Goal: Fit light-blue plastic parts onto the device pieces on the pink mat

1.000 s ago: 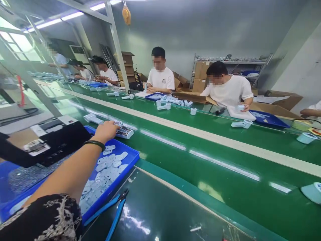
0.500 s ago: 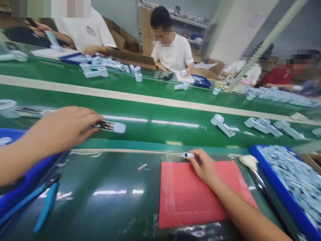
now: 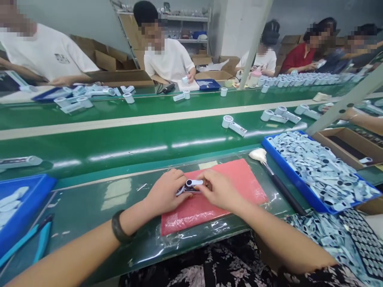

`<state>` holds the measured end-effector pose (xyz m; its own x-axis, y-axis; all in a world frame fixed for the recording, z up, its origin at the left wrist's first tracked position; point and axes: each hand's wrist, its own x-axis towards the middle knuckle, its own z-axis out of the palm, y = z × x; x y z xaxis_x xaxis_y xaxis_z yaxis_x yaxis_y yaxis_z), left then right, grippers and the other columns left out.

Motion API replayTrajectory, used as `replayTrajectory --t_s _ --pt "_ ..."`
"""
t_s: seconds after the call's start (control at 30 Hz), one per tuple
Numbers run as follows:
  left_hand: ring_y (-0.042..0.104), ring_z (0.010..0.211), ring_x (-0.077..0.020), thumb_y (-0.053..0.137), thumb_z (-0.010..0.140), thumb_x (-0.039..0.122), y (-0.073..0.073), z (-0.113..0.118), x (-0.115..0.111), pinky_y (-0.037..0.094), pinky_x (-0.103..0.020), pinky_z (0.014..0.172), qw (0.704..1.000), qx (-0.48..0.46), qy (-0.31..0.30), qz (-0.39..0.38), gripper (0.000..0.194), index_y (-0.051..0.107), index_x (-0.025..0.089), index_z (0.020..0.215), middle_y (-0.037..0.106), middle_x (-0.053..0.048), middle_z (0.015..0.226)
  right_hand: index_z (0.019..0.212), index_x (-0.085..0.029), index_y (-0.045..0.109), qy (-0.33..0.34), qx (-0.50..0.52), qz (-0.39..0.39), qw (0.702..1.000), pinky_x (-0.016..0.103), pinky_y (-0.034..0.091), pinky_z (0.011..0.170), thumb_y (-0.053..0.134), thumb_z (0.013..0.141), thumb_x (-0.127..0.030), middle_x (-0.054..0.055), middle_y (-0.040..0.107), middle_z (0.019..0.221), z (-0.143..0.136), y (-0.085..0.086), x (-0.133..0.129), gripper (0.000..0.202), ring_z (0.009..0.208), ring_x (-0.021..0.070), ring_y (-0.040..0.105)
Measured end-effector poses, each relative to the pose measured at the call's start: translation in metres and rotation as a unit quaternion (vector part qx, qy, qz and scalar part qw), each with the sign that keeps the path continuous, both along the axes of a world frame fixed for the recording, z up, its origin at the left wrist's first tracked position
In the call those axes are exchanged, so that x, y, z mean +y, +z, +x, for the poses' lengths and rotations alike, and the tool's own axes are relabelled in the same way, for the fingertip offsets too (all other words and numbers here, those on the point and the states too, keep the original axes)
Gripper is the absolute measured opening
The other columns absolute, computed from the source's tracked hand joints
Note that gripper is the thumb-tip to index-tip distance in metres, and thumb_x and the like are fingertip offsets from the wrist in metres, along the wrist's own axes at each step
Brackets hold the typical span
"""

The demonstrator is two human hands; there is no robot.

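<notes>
Tray of blue plastic (image 3: 42, 189), lower left: holds flat, elongated pale pieces; cut off by the frame's left edge.
Pliers with blue handles (image 3: 43, 241), bottom left: lying spread beside that tray.
Shallow dark-blue tray (image 3: 42, 95), upper left: crowded by pale-blue plastic parts, some beyond its edge; which lie inside is hard to tell.
Left hand (image 3: 166, 190), centre: fingers clamped on a pale-blue plastic body with dark insides (image 3: 191, 190), over a red rectangular sheet (image 3: 245, 179).
Right hand (image 3: 218, 189), just right of centre: fingertips pinched on a small pale-blue cover with a black oval at one end (image 3: 196, 182), directly over the body.
Small dark-blue tray (image 3: 208, 84), upper centre: contents too small to name.
Large blue plastic tray (image 3: 314, 199), right: heaped with elongated pale-blue pieces, many showing black ovals.
Open brown cardboard box (image 3: 357, 141), right edge: dark bottom, one pale piece at its near end.
Black slab (image 3: 362, 243), lower right: rows of pale round shapes.
</notes>
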<state>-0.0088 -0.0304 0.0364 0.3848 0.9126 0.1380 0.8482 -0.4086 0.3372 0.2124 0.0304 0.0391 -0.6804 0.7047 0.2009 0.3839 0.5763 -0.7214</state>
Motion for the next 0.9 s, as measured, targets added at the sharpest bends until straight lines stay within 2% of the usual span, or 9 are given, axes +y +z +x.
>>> replayTrajectory --t_s 0.1,0.17,0.33,0.43,0.57,0.67,0.77,0.9 --pt "0.054 0.097 -0.0253 0.059 0.096 0.045 0.001 -0.001 -0.003 0.045 -0.043 0.085 0.998 -0.06 0.0 0.009 0.033 0.059 0.017 0.114 0.064 -0.01 0.106 0.099 -0.019 0.066 0.0 -0.064 0.087 0.994 0.034 0.045 0.069 0.065 0.092 -0.021 0.004 0.066 0.09 -0.007 0.001 -0.01 0.008 0.08 0.0203 0.061" --pt "0.054 0.098 -0.0245 0.055 0.098 0.042 0.003 -0.001 -0.005 0.045 -0.043 0.088 0.996 -0.091 -0.006 0.008 0.03 0.06 0.018 0.114 0.064 -0.009 0.106 0.099 -0.017 0.066 0.003 -0.1 0.115 0.988 0.037 0.046 0.072 0.064 0.094 -0.023 0.006 0.067 0.092 -0.01 0.002 -0.012 0.009 0.084 0.023 0.062" --pt "0.055 0.099 -0.0233 0.047 0.101 0.033 0.003 0.001 -0.005 0.044 -0.044 0.09 0.992 -0.121 -0.006 -0.02 0.023 0.066 0.022 0.108 0.066 -0.007 0.104 0.101 -0.019 0.068 0.012 -0.092 0.096 0.991 0.036 0.047 0.075 0.064 0.095 -0.023 0.003 0.067 0.091 -0.003 0.004 -0.01 0.008 0.084 0.0212 0.062" --pt "0.055 0.1 -0.0229 0.052 0.099 0.03 0.003 0.004 -0.006 0.044 -0.043 0.09 0.99 -0.136 0.027 -0.029 0.019 0.069 0.025 0.107 0.067 -0.005 0.103 0.099 -0.019 0.068 0.002 -0.054 0.072 0.996 0.035 0.047 0.072 0.065 0.094 -0.021 0.002 0.066 0.089 0.002 0.004 -0.011 0.006 0.081 0.019 0.06" --pt "0.056 0.099 -0.0221 0.056 0.095 0.025 0.005 0.011 -0.008 0.045 -0.041 0.088 0.983 -0.163 0.078 -0.036 0.017 0.071 0.027 0.104 0.068 -0.003 0.1 0.1 -0.018 0.068 -0.016 -0.02 0.078 0.997 0.037 0.048 0.076 0.061 0.097 -0.02 0.004 0.067 0.091 0.001 -0.003 -0.014 0.008 0.085 0.0207 0.061" --pt "0.057 0.097 -0.022 0.057 0.093 0.024 0.008 0.014 -0.007 0.045 -0.04 0.086 0.982 -0.151 0.095 -0.066 0.015 0.072 0.026 0.098 0.068 -0.002 0.096 0.098 -0.02 0.069 -0.032 -0.006 0.098 0.995 0.043 0.049 0.085 0.062 0.097 -0.02 0.007 0.067 0.106 -0.001 -0.014 -0.015 0.007 0.101 0.0255 0.061" --pt "0.058 0.095 -0.0215 0.058 0.092 0.023 0.011 0.013 -0.005 0.046 -0.04 0.086 0.983 -0.133 0.095 -0.087 0.015 0.072 0.025 0.095 0.068 -0.002 0.095 0.1 -0.023 0.07 -0.035 0.063 0.044 0.996 0.045 0.048 0.097 0.065 0.095 -0.016 0.008 0.064 0.123 -0.003 -0.026 -0.014 0.01 0.119 0.025 0.058" --pt "0.06 0.095 -0.0214 0.06 0.092 0.025 0.013 0.012 -0.007 0.049 -0.04 0.085 0.988 -0.122 0.079 -0.058 0.012 0.071 0.025 0.097 0.069 -0.002 0.095 0.1 -0.026 0.071 -0.015 0.116 -0.058 0.991 0.038 0.05 0.094 0.068 0.093 -0.016 0.001 0.072 0.106 0.0 -0.031 -0.01 0.012 0.102 0.0178 0.066"
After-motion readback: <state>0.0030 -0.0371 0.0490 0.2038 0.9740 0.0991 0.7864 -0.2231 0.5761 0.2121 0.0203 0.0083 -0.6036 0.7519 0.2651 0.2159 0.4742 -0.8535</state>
